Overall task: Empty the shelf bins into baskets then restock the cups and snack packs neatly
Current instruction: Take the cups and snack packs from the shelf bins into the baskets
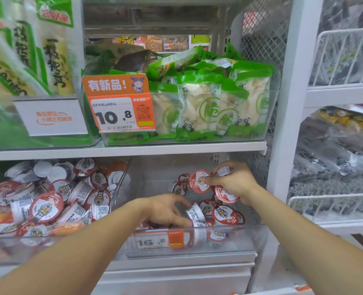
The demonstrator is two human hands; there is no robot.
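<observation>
Both hands reach into the clear right bin (197,245) on the lower shelf. Small white cups with red tiger lids (223,215) lie loose along its right side. My right hand (233,184) grips several of these cups (200,180), held up near the bin's back right corner. My left hand (165,209) is low in the bin, fingers curled around a cup lying on its side (195,212). The left bin (121,184) is heaped with the same cups (46,206). Green snack packs (199,107) fill the clear bin on the shelf above.
An orange price tag marked 10.8 (119,109) hangs on the upper bin, and a 16.8 tag (157,241) on the lower bin front. Tall green packs (27,50) stand upper left. White wire baskets (346,58) with dark packets fill the right-hand rack.
</observation>
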